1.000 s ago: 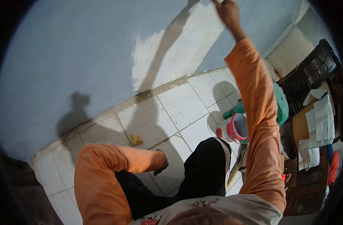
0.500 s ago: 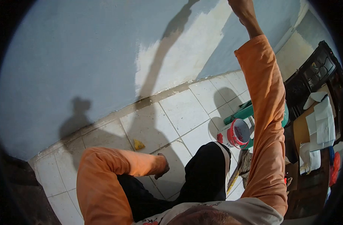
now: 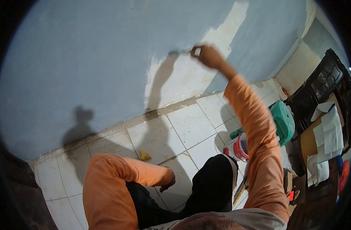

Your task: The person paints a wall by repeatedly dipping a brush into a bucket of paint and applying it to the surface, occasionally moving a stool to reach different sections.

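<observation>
My right hand [image 3: 209, 56] grips the thin handle of a paintbrush [image 3: 175, 53], its fingers closed around it. The brush's dark head touches or nearly touches the wall [image 3: 87, 57], at the border between blue-grey paint and a pale unpainted patch [image 3: 179, 86]. Hand and brush are a little smeared by motion. Low over the floor tiles, my left hand [image 3: 168, 179] hangs from a bent arm with loose fingers and nothing visible in it. A small yellow scrap [image 3: 145, 155] lies on the tiles close to it.
A red-rimmed white paint bucket [image 3: 240, 146], partly behind my right arm, stands beside a green plastic stool [image 3: 283, 120]. Dark carved furniture [image 3: 317, 82] and cardboard with white sheets [image 3: 329, 132] fill the right side. White floor tiles [image 3: 191, 126] meet the wall's base.
My right hand has come down and leftward from the top edge, bringing the paintbrush into view at the pale patch's left border. My left hand has shifted slightly downward.
</observation>
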Demonstrator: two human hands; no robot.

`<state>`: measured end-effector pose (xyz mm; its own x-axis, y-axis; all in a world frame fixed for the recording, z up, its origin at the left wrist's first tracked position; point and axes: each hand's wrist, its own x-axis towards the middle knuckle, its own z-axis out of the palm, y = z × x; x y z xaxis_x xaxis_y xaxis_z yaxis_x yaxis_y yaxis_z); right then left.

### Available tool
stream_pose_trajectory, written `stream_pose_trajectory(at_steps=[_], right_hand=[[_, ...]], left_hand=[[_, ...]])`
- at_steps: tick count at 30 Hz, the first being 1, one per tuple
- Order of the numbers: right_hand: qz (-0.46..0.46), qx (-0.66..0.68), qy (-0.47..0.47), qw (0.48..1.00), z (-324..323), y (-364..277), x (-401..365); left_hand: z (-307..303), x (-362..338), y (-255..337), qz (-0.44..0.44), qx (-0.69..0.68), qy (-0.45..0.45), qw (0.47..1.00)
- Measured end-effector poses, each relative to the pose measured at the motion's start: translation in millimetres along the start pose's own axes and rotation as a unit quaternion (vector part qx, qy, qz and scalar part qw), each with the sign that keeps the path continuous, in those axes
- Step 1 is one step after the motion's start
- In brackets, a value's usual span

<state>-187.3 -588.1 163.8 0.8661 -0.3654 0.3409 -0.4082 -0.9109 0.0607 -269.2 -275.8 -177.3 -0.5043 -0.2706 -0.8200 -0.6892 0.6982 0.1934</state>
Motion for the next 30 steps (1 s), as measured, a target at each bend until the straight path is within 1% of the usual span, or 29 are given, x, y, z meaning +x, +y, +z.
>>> stream_pose_trajectory(at_steps=[1, 2, 3, 4, 6, 8, 9, 10, 11, 12, 13, 14, 16, 17, 18, 19, 20, 21, 22, 23, 24, 25, 26, 27, 28, 29, 30], right_hand=[[-0.083, -0.017, 0.083, 0.993, -34, 22, 29], [-0.138, 0.036, 0.112, 0.983, -87, 32, 50], [-0.115, 0.052, 0.152, 0.98, -140, 28, 56], [-0.01, 0.094, 0.13, 0.987, -185, 83, 85], [0.032, 0.152, 0.305, 0.94, -229, -4, 51], [0.052, 0.088, 0.385, 0.917, -219, -33, 47], [-0.047, 0.069, 0.418, 0.905, -189, -6, 73], [-0.103, 0.033, 0.454, 0.884, -142, 9, 98], [-0.084, -0.099, 0.328, 0.936, -100, -9, 73], [-0.011, -0.02, 0.232, 0.972, -68, -66, 27], [0.01, -0.002, 0.14, 0.99, -46, -94, -3], [-0.032, 0.032, 0.095, 0.995, -26, -104, -22], [-0.091, 0.039, -0.035, 0.994, -31, -121, -32], [-0.092, 0.027, -0.004, 0.995, -39, -121, -21], [-0.119, -0.035, 0.045, 0.991, -57, -113, 3], [-0.144, -0.041, 0.134, 0.98, -84, -97, 33], [-0.133, 0.021, 0.082, 0.988, -138, -83, 56], [-0.006, 0.024, 0.087, 0.996, -183, -78, 63], [0.043, 0.074, 0.089, 0.992, -237, -78, 84], [0.05, 0.07, 0.162, 0.983, -260, -96, 77], [0.059, 0.065, 0.235, 0.968, -271, -107, 67], [-0.043, 0.013, 0.307, 0.951, -259, -98, 77], [-0.147, -0.04, 0.373, 0.915, -243, -86, 88], [-0.018, -0.032, 0.355, 0.934, -214, -112, 74], [-0.058, -0.192, 0.35, 0.915, -157, -52, 112], [-0.055, -0.118, 0.313, 0.941, -107, -109, 58], [-0.09, -0.105, 0.271, 0.953, -54, -122, 29]], left_hand=[[-1, 5, 0, 0.011, 0.0, 0.001, 1.0], [-7, -2, 1, 0.011, 0.0, 0.001, 1.0], [-19, -17, 3, -0.011, 0.008, 0.012, 1.0], [-25, -26, 6, -0.03, 0.016, 0.024, 0.999], [-25, -31, 9, -0.029, 0.024, 0.03, 0.999], [-27, -31, 8, -0.032, 0.037, 0.036, 0.998], [-26, -27, 6, -0.026, 0.035, 0.027, 0.999], [-25, -27, 5, -0.021, 0.033, 0.019, 0.999], [-26, -30, 8, -0.022, 0.03, 0.022, 0.999], [-30, -35, 12, -0.026, 0.04, 0.034, 0.998], [-32, -40, 12, -0.035, 0.052, 0.047, 0.997], [-32, -42, 12, -0.043, 0.05, 0.052, 0.997], [-30, -39, 16, -0.036, 0.06, 0.064, 0.995], [-29, -35, 16, -0.032, 0.045, 0.047, 0.997], [-27, -28, 15, -0.029, 0.046, 0.047, 0.997], [-26, -21, 13, -0.03, 0.043, 0.037, 0.998], [-24, -17, 12, -0.032, 0.038, 0.028, 0.998], [-26, -21, 13, -0.033, 0.034, 0.03, 0.998], [-29, -28, 16, -0.05, 0.041, 0.045, 0.997], [-31, -32, 17, -0.065, 0.048, 0.06, 0.995], [-32, -32, 19, -0.063, 0.049, 0.064, 0.995], [-33, -33, 18, -0.059, 0.06, 0.063, 0.994], [-35, -34, 17, -0.057, 0.07, 0.063, 0.994], [-37, -34, 17, -0.057, 0.072, 0.066, 0.994], [-40, -34, 17, -0.047, 0.078, 0.057, 0.994], [-40, -33, 17, -0.036, 0.082, 0.045, 0.995], [-38, -27, 18, -0.037, 0.081, 0.047, 0.995]])
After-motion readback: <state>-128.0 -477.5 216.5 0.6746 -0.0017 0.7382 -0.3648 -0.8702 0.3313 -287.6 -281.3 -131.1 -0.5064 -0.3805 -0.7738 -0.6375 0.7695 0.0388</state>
